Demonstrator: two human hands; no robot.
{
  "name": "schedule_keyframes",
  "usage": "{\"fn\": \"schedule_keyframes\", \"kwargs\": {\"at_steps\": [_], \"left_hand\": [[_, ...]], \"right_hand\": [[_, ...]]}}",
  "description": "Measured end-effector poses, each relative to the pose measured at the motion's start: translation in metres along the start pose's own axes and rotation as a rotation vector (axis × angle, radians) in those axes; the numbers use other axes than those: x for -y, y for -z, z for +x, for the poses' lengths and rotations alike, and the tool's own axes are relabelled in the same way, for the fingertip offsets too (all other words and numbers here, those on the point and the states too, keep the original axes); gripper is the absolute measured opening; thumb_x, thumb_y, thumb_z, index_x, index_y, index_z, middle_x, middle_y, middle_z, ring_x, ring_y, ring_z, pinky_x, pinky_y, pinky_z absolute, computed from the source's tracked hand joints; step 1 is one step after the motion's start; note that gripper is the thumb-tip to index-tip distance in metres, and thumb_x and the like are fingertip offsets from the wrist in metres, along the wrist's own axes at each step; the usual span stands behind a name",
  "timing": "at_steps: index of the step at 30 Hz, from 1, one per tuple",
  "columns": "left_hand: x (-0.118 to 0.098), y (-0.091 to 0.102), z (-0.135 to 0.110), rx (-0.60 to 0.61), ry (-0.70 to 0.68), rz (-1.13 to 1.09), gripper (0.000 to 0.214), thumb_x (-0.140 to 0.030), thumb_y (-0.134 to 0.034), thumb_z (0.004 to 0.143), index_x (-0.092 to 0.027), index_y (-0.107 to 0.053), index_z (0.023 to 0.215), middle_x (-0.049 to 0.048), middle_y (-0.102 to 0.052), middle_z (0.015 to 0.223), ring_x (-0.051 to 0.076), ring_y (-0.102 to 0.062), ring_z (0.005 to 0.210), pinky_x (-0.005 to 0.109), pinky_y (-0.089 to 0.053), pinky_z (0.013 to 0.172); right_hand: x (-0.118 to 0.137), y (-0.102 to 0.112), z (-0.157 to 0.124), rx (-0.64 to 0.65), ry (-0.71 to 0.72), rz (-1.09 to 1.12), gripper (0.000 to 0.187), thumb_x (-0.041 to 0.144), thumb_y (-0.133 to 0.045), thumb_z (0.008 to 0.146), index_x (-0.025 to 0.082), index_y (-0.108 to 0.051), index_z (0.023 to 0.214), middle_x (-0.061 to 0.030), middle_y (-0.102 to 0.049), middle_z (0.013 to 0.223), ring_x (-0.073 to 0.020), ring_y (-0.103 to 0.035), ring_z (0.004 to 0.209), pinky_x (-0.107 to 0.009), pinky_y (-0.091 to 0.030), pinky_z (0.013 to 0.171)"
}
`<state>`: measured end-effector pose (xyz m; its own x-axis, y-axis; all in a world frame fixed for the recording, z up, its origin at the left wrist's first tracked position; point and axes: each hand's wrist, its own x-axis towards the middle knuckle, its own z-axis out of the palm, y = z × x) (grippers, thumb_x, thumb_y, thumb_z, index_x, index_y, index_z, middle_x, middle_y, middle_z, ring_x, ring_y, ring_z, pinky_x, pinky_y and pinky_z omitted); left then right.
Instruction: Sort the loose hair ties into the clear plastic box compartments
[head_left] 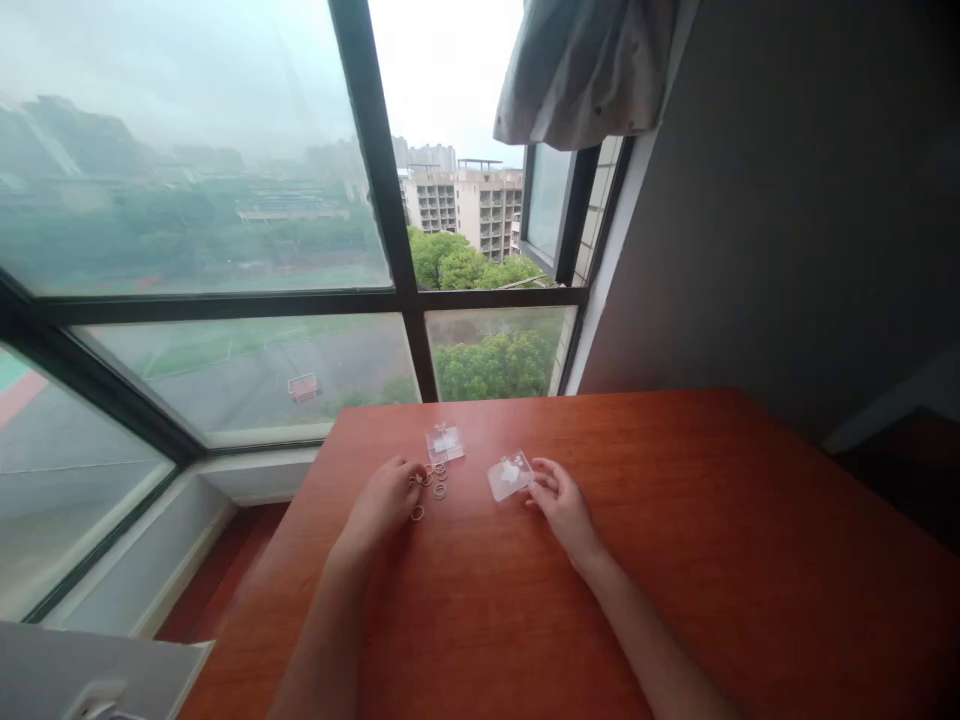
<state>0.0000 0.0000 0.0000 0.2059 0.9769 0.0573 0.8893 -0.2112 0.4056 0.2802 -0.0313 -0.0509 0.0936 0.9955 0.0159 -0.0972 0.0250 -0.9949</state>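
Note:
My left hand (390,492) reaches in from the left, its fingers curled and pinched on a small metal-looking ring at the edge of a loose group. Several more rings (440,491) lie beside the fingertips, and a single ring (418,513) is just below them. My right hand (559,497) grips the right edge of a small clear plastic box (507,478) with a white star-like shape on it, between thumb and fingers. Another clear plastic case (445,444), with a whitish patch, rests on the table behind the rings.
The reddish-brown wooden table (480,620) stretches below both arms and far to the right. Its back edge meets a dark-framed window (409,290), with one pane swung outward. A grey curtain (585,75) hangs above, and a dark wall (765,220) stands on the right.

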Motion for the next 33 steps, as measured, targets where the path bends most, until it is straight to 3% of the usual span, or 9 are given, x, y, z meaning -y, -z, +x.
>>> {"fn": "schedule_keyframes", "kwargs": {"at_steps": [4, 9, 18, 21, 26, 29, 33], "left_hand": [[0.012, 0.002, 0.002, -0.097, 0.062, -0.008, 0.028, -0.016, -0.045, 0.075, -0.021, -0.067, 0.090, 0.0074, -0.068, 0.091, 0.023, -0.062, 0.086, 0.031, -0.045, 0.073], [0.015, 0.005, 0.003, -0.139, 0.049, -0.150, 0.033, -0.016, -0.043, 0.072, -0.019, -0.067, 0.095, 0.0069, -0.071, 0.095, 0.023, -0.065, 0.089, 0.032, -0.049, 0.078], [-0.005, 0.018, 0.000, -0.264, -0.003, -0.017, 0.027, -0.021, -0.044, 0.080, -0.020, -0.067, 0.093, 0.0078, -0.068, 0.101, 0.025, -0.062, 0.095, 0.034, -0.047, 0.082], [-0.032, 0.007, -0.002, -0.163, -0.084, -0.076, 0.023, -0.021, -0.046, 0.081, -0.021, -0.066, 0.090, 0.0054, -0.066, 0.092, 0.020, -0.062, 0.081, 0.029, -0.047, 0.073], [-0.084, -0.031, -0.009, 0.093, -0.311, -0.100, 0.021, -0.019, -0.048, 0.084, -0.022, -0.066, 0.095, 0.0067, -0.063, 0.095, 0.019, -0.060, 0.079, 0.028, -0.045, 0.072], [-0.096, -0.045, -0.010, 0.083, -0.335, -0.009, 0.020, -0.019, -0.045, 0.087, -0.020, -0.063, 0.095, 0.0096, -0.060, 0.102, 0.022, -0.058, 0.091, 0.031, -0.046, 0.081], [-0.092, -0.046, -0.009, 0.035, -0.259, 0.128, 0.023, -0.016, -0.043, 0.087, -0.020, -0.059, 0.103, 0.0092, -0.057, 0.109, 0.022, -0.054, 0.102, 0.033, -0.044, 0.090]], "right_hand": [[-0.001, -0.004, -0.007, 0.191, 0.169, -0.167, 0.057, 0.020, -0.057, 0.077, 0.022, -0.047, 0.133, -0.0111, -0.060, 0.127, -0.0242, -0.061, 0.112, -0.040, -0.053, 0.091], [0.005, -0.008, -0.018, 0.289, 0.374, -0.520, 0.068, 0.009, -0.056, 0.073, 0.026, -0.047, 0.137, -0.0075, -0.055, 0.133, -0.0247, -0.050, 0.122, -0.044, -0.044, 0.103], [0.011, -0.008, -0.019, 0.284, 0.390, -0.570, 0.061, 0.010, -0.056, 0.074, 0.024, -0.051, 0.133, -0.0088, -0.057, 0.129, -0.0252, -0.050, 0.122, -0.046, -0.042, 0.105], [0.008, -0.009, -0.019, 0.273, 0.360, -0.555, 0.064, 0.011, -0.056, 0.074, 0.023, -0.047, 0.136, -0.0097, -0.054, 0.133, -0.0255, -0.050, 0.123, -0.045, -0.044, 0.104], [0.002, -0.007, -0.018, 0.257, 0.322, -0.493, 0.069, 0.011, -0.054, 0.076, 0.024, -0.039, 0.142, -0.0093, -0.049, 0.140, -0.0244, -0.050, 0.124, -0.042, -0.048, 0.100], [-0.002, -0.007, -0.016, 0.253, 0.343, -0.498, 0.069, 0.009, -0.052, 0.076, 0.025, -0.039, 0.142, -0.0088, -0.048, 0.140, -0.0243, -0.048, 0.126, -0.043, -0.047, 0.102], [-0.004, -0.007, -0.015, 0.254, 0.387, -0.559, 0.068, 0.007, -0.052, 0.075, 0.023, -0.042, 0.141, -0.0099, -0.051, 0.138, -0.0251, -0.047, 0.127, -0.047, -0.041, 0.107]]}}
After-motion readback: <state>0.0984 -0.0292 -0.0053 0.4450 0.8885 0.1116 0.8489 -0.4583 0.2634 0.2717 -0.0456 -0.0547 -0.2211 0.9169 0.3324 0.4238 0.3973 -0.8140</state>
